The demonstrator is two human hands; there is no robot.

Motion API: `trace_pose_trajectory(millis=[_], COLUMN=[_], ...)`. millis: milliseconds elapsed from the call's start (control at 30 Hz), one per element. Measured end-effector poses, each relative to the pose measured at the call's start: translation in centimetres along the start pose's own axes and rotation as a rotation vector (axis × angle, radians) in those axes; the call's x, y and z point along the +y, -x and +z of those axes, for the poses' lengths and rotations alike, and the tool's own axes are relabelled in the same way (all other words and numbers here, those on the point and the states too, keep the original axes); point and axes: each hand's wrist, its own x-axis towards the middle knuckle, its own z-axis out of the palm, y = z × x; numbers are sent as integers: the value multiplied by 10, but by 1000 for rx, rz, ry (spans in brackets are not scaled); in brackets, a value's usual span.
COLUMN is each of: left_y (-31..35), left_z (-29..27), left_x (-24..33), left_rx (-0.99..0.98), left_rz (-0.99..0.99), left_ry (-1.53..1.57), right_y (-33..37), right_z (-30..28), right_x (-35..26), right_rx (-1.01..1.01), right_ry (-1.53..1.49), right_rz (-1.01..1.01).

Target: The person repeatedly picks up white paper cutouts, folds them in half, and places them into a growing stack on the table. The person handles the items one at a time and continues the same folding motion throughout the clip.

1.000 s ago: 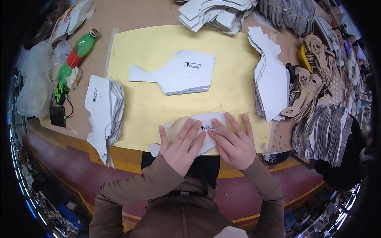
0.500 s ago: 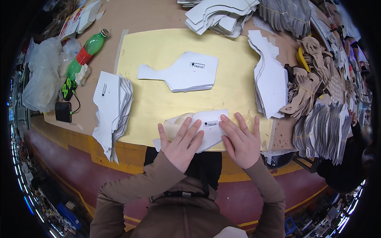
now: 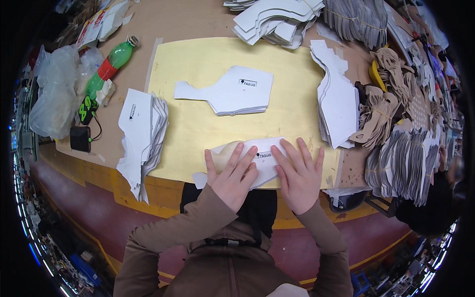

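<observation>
At the near edge of the yellow sheet (image 3: 173,133), a white cut-out piece (image 3: 264,147) with a printed label lies under both my hands. A cream-coloured part (image 3: 226,151) shows at its left side, partly covered by my fingers. My left hand (image 3: 232,178) rests on the piece with fingers stretched and spread. My right hand (image 3: 299,178) lies flat on its right end, fingers also apart. Farther off, a small stack of similar white pieces (image 3: 242,91) lies mid-sheet, its narrow end pointing left. The underside of the piece I press is hidden.
White piece stacks stand left (image 3: 136,119) and right (image 3: 339,106). Bundled grey pieces (image 3: 396,166) and tan pieces (image 3: 381,109) lie at the right. At far left are a green bottle (image 3: 118,57), a plastic bag (image 3: 52,109) and a black device (image 3: 80,138).
Both hands have shifted slightly over the white piece; my right hand has moved a little left and its fingers lie closer to my left hand. The stacks have not moved.
</observation>
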Motion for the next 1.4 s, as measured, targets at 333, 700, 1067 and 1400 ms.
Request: trace_pose_trajectory(millis=[333, 700, 1067, 1400], left_y=[9, 2, 2, -3], left_z=[3, -4, -2, 4], left_x=[3, 9, 11, 20], left_rx=[12, -34, -39, 15], left_rz=[-24, -39, -67, -126], left_ry=[-39, -58, -7, -12], right_y=[3, 8, 3, 3], right_z=[0, 2, 3, 6], right_x=[7, 9, 9, 6], right_rx=[21, 65, 77, 132], right_ry=[-83, -68, -127, -94], right_rz=[37, -120, -102, -58])
